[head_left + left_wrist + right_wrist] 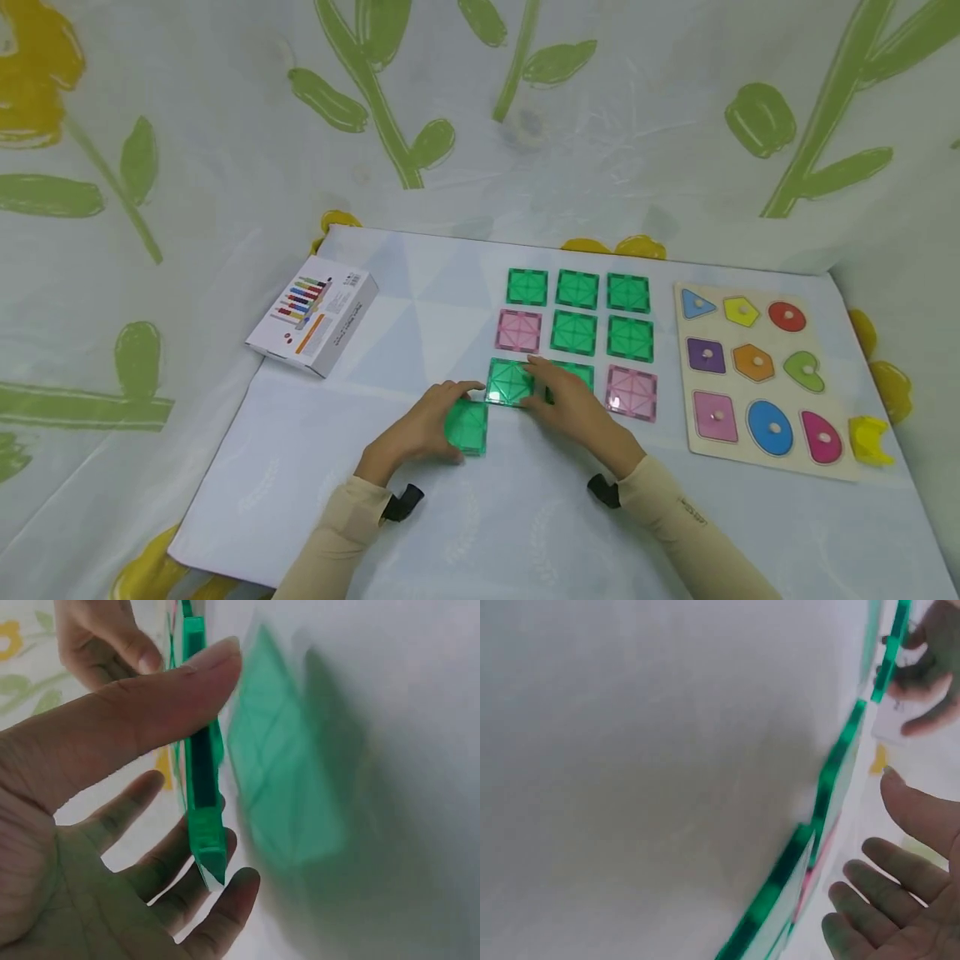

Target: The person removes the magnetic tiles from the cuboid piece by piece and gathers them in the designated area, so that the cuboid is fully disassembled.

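My left hand (pixel 420 423) grips a square green translucent tile (pixel 467 428) by its edges, thumb on one side and fingers on the other. In the left wrist view this tile (pixel 201 772) is seen edge-on, with a green patch cast on the tabletop beside it. Just beyond it lies another green tile (pixel 507 385), at the front left of a grid of tiles. My right hand (pixel 576 410) hovers over the front row, partly hiding the middle green tile (pixel 576 375). Its fingers (pixel 889 896) are spread and hold nothing in the right wrist view.
Behind the front row lie more green tiles (pixel 577 289) and a pink tile (pixel 518 331); another pink tile (pixel 632 392) ends the front row. A wooden shape puzzle board (pixel 720 323) lies at right, beside a yellow piece (pixel 870 440). A white box (pixel 315 312) stands at back left.
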A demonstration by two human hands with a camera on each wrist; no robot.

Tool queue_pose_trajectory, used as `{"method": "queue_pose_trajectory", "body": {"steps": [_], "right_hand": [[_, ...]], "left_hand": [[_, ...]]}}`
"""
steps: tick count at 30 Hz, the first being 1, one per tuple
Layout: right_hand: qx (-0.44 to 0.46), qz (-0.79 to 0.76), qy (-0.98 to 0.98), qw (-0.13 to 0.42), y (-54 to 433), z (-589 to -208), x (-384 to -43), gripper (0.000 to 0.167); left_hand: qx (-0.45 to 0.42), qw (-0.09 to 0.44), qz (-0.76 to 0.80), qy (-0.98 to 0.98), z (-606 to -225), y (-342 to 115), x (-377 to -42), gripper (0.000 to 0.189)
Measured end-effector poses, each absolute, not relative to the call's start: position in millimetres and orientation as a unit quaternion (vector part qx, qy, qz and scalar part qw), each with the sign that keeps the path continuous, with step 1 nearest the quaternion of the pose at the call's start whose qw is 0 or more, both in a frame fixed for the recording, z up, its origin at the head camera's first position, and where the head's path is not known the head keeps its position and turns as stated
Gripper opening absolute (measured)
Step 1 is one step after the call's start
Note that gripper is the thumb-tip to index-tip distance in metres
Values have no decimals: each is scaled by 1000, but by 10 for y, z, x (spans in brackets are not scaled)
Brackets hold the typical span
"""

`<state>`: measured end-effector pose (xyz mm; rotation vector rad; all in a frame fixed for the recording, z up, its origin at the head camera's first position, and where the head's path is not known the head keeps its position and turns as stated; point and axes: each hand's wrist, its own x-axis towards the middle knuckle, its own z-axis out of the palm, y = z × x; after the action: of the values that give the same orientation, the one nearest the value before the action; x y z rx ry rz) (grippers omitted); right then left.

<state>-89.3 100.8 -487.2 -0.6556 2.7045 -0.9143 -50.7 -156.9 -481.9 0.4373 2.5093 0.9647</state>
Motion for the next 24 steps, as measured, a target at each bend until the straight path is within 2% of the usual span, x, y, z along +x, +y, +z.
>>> {"method": "queue_pose_trajectory", "body": {"steps": [6, 12, 24], "right_hand": [[-179, -324, 924, 96, 1266, -4830, -773, 58], [-148, -347, 924, 70, 1530, -4852, -635, 51], [-89, -351, 930, 59, 1708, -4946, -442, 49]], "left_hand": [[189, 221, 347, 891, -4769, -1447, -375, 102], [237, 214, 317, 893, -4791, -1275, -298, 98], [303, 141, 225, 915, -4947, -993, -244, 86]]}}
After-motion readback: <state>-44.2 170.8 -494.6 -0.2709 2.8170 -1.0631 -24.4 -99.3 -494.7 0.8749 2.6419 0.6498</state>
